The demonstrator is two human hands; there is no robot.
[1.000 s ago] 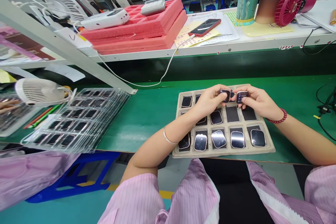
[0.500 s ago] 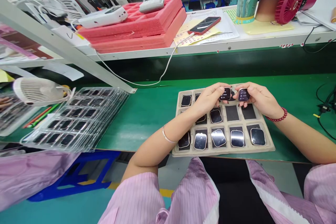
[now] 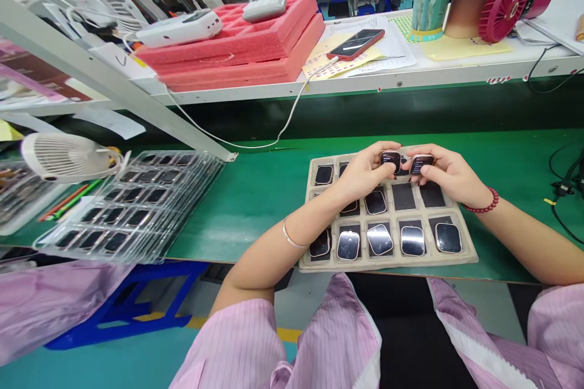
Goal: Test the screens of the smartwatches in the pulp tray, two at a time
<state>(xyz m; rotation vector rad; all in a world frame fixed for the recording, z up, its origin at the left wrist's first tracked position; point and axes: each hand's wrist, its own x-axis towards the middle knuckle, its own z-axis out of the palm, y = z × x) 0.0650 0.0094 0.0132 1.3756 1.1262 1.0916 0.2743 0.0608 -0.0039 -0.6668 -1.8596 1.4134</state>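
My left hand (image 3: pixel 368 168) grips a smartwatch case (image 3: pixel 390 159) without a strap, its screen lit with small white text and my thumb on the glass. In my right hand (image 3: pixel 449 171) is a second strapless smartwatch (image 3: pixel 420 164), also lit, with the thumb on its lower edge. Both are held close together above the back row of a beige compartment tray (image 3: pixel 387 265). Several dark-screened watches, such as this one (image 3: pixel 412 240) in the front row, lie in the tray. Two pockets of the middle row hold only dark lining; my left forearm hides part of the left side.
Stacked clear trays (image 3: pixel 132 219) of watches stand at left beside a white fan (image 3: pixel 68 158). Above the green bench (image 3: pixel 255 206), a shelf carries red foam (image 3: pixel 237 55), a phone (image 3: pixel 356 44) and a magenta fan (image 3: pixel 504 7). Black cables (image 3: pixel 568 185) lie at right.
Both thumbs have shifted onto the watch fronts, and the lit screens show different content. The right watch has tilted and come slightly left; the tray stays put.
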